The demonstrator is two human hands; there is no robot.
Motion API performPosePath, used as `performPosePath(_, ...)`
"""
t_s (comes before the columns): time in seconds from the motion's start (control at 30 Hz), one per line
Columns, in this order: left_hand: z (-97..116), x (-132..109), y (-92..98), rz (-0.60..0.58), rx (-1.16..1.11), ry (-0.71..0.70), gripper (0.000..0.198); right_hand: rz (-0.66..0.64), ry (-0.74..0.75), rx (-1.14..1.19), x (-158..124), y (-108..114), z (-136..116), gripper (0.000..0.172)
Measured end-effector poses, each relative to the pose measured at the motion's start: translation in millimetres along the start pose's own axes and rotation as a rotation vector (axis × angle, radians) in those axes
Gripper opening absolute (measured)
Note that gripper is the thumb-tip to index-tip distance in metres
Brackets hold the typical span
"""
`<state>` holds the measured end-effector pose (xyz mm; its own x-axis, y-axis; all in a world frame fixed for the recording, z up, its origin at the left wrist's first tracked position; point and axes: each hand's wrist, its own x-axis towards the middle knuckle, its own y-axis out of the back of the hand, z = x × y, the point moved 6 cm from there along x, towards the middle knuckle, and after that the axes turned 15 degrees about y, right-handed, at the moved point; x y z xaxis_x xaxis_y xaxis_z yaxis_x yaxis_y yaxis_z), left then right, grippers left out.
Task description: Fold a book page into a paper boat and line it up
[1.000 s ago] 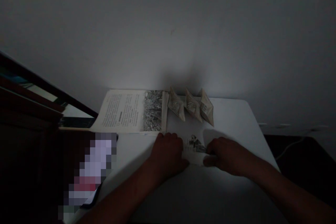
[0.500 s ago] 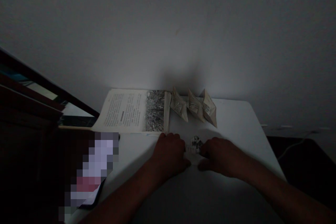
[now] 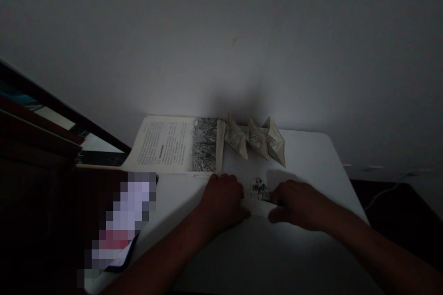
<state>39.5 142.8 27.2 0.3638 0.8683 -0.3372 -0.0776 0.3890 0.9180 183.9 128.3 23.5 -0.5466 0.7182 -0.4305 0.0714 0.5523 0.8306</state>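
Note:
A small folded sheet of printed paper [image 3: 258, 196] lies on the white table [image 3: 311, 156] between my hands. My left hand [image 3: 223, 200] presses on its left end with fingers curled down. My right hand [image 3: 296, 203] holds its right end, thumb and fingers pinched on the edge. Behind the sheet stand three folded paper boats [image 3: 256, 140] in a row near the wall. The room is dim and the fingertips are hard to make out.
An open book [image 3: 176, 145] with text and a photo lies at the table's back left. A blurred-out phone [image 3: 119, 226] rests near the left edge. Dark wooden furniture [image 3: 38, 147] stands to the left. The wall rises right behind the table.
My hands drew closer together over the paper half a second ago, then spread apart again. The book and boats have not moved.

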Motion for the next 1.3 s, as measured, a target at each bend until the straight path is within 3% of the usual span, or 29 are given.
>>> performPosePath(0.67,-0.3,0.7,0.5,-0.007,-0.009,0.004,0.031,0.012,-0.126,0.082,-30.1,-2.7,32.3,0.021)
performPosePath(0.83,-0.7,1.6,-1.5,-0.001,-0.001,0.007,0.032,-0.007,-0.142,0.162,-40.2,-8.9,45.2,0.015)
performPosePath(0.97,-1.1,2.1,-1.8,-0.013,0.005,0.014,0.031,0.062,-0.173,0.137,-53.0,0.7,52.3,0.011)
performPosePath(1.13,-0.5,1.9,-0.4,-0.004,-0.006,0.009,0.031,0.21,-0.063,0.231,-50.5,10.1,14.0,0.017)
performPosePath(1.3,0.4,0.5,0.9,-0.004,-0.012,0.023,0.033,0.264,0.059,0.226,-23.3,-14.6,-22.5,0.013)
